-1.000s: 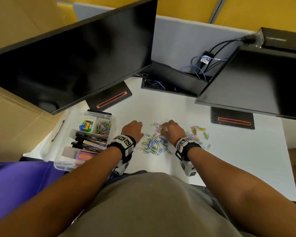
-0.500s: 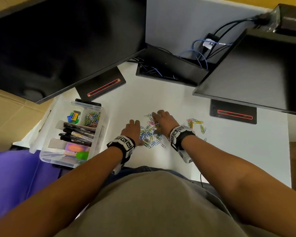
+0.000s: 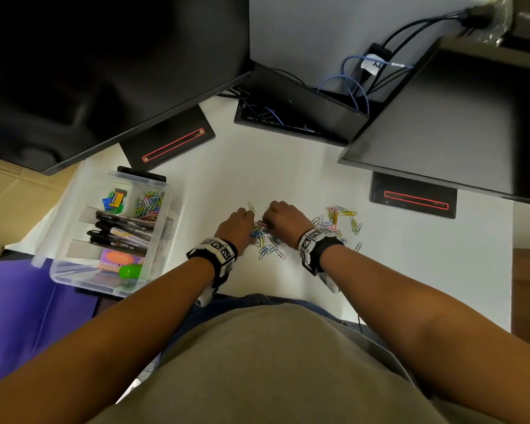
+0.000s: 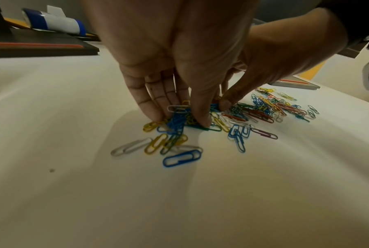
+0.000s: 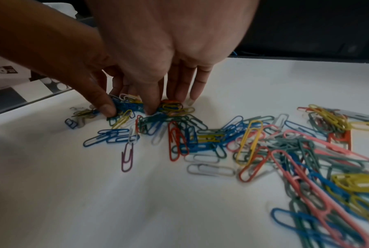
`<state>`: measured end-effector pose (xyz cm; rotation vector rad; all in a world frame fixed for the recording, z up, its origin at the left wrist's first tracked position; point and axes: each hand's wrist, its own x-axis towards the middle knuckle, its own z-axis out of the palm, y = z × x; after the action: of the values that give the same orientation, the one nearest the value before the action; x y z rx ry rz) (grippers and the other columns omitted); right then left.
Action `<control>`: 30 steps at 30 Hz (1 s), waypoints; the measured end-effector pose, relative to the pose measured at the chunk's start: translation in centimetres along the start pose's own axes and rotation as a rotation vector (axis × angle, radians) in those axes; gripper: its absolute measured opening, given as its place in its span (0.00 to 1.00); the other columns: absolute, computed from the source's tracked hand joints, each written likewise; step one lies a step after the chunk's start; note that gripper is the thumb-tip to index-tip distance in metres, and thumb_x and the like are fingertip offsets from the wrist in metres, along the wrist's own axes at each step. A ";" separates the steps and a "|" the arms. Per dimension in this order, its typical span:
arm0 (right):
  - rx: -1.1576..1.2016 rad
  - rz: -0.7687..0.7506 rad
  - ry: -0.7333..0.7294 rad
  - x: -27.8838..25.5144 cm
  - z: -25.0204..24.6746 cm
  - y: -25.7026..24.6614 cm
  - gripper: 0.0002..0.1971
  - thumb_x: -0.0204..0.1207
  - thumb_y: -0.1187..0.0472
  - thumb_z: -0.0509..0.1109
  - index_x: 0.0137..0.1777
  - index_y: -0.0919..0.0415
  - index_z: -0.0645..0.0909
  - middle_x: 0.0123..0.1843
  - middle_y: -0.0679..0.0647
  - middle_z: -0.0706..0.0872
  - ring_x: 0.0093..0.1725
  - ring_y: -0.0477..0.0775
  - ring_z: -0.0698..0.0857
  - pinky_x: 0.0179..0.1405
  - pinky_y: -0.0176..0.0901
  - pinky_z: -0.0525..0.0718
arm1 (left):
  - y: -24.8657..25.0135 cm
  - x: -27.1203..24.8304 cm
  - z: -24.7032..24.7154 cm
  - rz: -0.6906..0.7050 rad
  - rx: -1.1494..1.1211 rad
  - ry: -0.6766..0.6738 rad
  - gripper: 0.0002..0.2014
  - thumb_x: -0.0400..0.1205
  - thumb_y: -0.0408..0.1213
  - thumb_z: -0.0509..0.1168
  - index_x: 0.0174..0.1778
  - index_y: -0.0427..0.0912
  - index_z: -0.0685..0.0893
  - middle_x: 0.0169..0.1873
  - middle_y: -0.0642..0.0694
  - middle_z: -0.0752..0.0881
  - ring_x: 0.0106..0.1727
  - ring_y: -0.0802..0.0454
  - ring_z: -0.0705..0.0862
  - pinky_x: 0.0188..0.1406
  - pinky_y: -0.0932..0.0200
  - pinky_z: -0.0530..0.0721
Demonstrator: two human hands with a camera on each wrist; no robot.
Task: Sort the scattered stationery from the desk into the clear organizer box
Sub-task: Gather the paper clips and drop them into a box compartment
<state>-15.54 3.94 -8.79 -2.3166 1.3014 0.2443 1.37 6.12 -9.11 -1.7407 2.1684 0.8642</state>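
Coloured paper clips (image 3: 266,240) lie in a heap on the white desk (image 3: 288,179), with a second cluster (image 3: 340,217) further right. My left hand (image 3: 242,221) and right hand (image 3: 273,215) meet fingertip to fingertip over the heap. In the left wrist view the left hand (image 4: 179,120) pinches a bunch of blue clips (image 4: 176,123) between thumb and fingers. In the right wrist view the right hand (image 5: 168,104) pinches orange and yellow clips (image 5: 171,106). The clear organizer box (image 3: 167,231) stands to the left, apart from both hands, with paper clips (image 3: 150,205) in its back compartment.
The box also holds black markers (image 3: 120,231), small coloured items (image 3: 114,200) and erasers (image 3: 120,258). Two black monitors (image 3: 104,71) (image 3: 456,123) overhang the desk on flat bases (image 3: 172,142) (image 3: 413,195). A cable tray (image 3: 297,111) sits at the back. The desk edge runs close to my body.
Both hands have drawn together over the heap, the left moving right. The loose clips between them are gathered tighter. The head view has tilted downward.
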 end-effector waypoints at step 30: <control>0.375 0.273 0.137 -2.3 -1.2 0.8 0.05 0.79 0.59 0.71 0.50 0.58 0.86 0.49 0.53 0.87 0.47 0.55 0.85 0.48 0.47 0.83 | -2.0 -0.9 -1.8 -0.027 -0.070 0.251 0.08 0.86 0.42 0.62 0.50 0.46 0.86 0.46 0.49 0.86 0.47 0.46 0.84 0.54 0.52 0.71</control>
<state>-17.52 4.70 -7.13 -1.8679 1.5795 -0.0711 3.81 5.54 -7.82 -2.0045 2.2857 0.7593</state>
